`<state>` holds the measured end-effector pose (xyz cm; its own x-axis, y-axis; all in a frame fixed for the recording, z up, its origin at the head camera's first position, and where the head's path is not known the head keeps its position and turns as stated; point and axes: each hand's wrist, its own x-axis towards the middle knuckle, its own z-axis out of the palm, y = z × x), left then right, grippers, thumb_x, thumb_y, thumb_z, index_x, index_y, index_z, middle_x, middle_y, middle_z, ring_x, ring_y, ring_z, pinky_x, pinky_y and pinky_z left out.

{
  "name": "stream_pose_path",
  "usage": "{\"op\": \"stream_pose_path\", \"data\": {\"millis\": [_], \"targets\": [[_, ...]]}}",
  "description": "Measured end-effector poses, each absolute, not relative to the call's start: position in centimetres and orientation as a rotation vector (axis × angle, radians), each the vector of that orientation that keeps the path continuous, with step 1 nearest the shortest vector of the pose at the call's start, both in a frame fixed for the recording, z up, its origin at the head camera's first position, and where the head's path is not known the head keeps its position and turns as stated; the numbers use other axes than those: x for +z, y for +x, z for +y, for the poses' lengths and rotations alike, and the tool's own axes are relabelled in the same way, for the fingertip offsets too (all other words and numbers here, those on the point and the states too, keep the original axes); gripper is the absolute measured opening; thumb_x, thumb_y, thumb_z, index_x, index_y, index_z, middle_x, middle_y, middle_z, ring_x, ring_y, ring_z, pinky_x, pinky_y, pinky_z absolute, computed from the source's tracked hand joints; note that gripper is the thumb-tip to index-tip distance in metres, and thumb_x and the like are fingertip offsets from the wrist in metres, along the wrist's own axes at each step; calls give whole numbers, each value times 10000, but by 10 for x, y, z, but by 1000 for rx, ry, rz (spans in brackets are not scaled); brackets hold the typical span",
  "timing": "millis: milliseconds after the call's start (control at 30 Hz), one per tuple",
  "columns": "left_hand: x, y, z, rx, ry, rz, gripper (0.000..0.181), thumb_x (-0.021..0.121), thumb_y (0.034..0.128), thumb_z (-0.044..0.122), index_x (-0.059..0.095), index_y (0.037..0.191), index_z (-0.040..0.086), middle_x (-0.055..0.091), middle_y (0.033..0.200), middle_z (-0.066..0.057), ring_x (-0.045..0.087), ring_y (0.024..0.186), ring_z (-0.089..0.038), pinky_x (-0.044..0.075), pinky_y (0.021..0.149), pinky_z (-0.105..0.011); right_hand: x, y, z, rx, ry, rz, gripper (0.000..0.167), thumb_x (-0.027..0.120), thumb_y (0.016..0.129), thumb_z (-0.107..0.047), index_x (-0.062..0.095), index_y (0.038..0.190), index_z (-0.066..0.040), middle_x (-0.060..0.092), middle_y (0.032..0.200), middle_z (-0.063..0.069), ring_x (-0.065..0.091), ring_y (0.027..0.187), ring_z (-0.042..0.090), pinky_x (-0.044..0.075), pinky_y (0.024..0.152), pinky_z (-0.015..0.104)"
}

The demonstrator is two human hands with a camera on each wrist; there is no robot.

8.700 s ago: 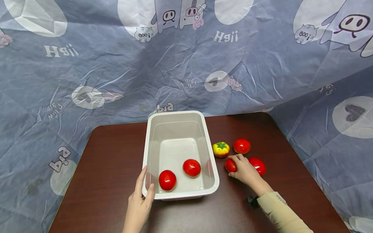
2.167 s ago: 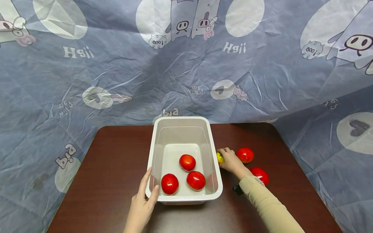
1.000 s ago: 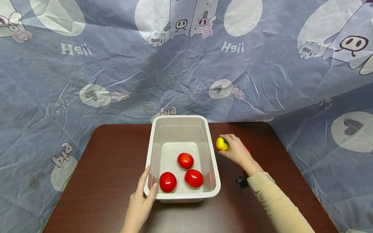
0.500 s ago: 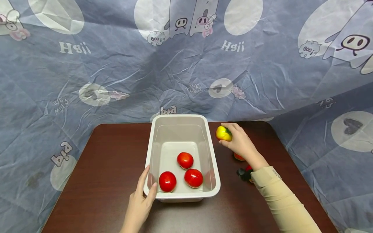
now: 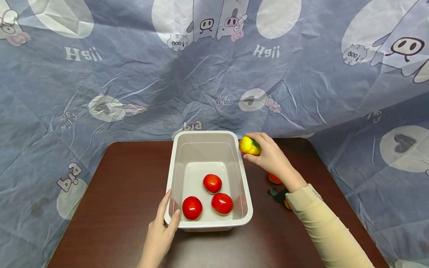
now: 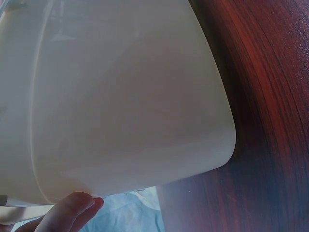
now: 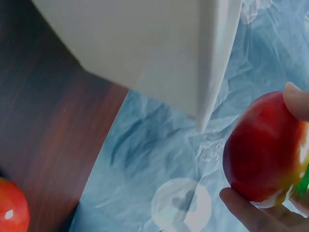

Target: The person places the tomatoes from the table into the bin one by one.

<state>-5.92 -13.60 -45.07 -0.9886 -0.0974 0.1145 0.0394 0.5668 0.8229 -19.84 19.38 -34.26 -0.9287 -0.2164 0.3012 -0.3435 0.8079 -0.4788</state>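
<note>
My right hand [image 5: 269, 158] holds a glossy yellow-and-red tomato [image 5: 248, 146] between thumb and fingers, raised beside the bin's right rim near its far corner. The right wrist view shows the tomato's red side [image 7: 260, 150] and a bit of its green top. My left hand [image 5: 160, 232] grips the near-left corner of the pale grey plastic bin [image 5: 249, 219], thumb over the rim. In the left wrist view, fingertips [image 6: 72, 208] touch the bin's outer wall [image 6: 135, 111]. Inside the bin lie three red tomatoes, one farther back [image 5: 212, 184], one at right [image 5: 222, 204], one at left [image 5: 192, 208].
Right of the bin, a red tomato [image 5: 274, 178] lies on the brown table [image 5: 130, 178], partly hidden by my right forearm. Nearer, another tomato [image 5: 287, 204] shows only slightly past a black wrist device [image 5: 277, 194]. A blue printed cloth [image 5: 134, 74] hangs behind.
Earlier, a third red tomato entered the bin and my right hand took the yellow-and-red tomato off the table. It has since risen and moved left toward the bin. My left hand stays on the corner.
</note>
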Motion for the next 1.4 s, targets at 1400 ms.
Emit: {"op": "stream_pose_path", "data": {"millis": [1400], "targets": [[-453,-60,-136,-1398,43,-2636,591,613,971,319,367,1507,357,629,1295,-221,688,973,-401,523,786,-571,-349,-204,144,759,561,-2942,650,785,825,-254,524,1395,-84,519,1379,178,502,1268,352,415,1069,507]]}}
